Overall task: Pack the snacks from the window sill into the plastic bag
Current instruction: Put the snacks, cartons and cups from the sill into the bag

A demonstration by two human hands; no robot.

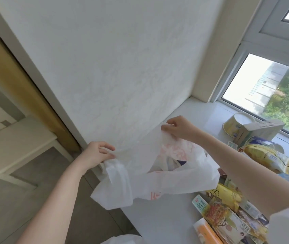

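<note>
One white plastic bag [157, 173] with faint red print is hanging in the air over the near-left end of the window sill [201, 117], spread between two bare hands. The left hand [96, 155] is pinching one edge of the bag between thumb and fingers at the left, just above one dangling handle loop; the right hand [179, 128] is pinching the opposite edge, higher and farther to the right, so the mouth is gaping open toward the viewer. Some contents are showing dimly inside the bag, though what they are cannot be told. The snacks are lying on the sill to the right of the bag, partly hidden under the right forearm. At the far end, one yellow paper cup [235, 126] is lying on its side beside one grey carton [261, 130]. Nearer, one yellow snack packet [267, 159] is resting against a blue-and-white packet. Nearest, a heap of overlapping packets is lying at the right edge: one yellow wrapper [224, 194], one small milk carton [199, 203], one autumn-leaf printed box [221, 221] and one orange packet [205, 233] can be counted; others are too overlapped to count. One white stool [16, 145] is standing on the floor at the left.
</note>
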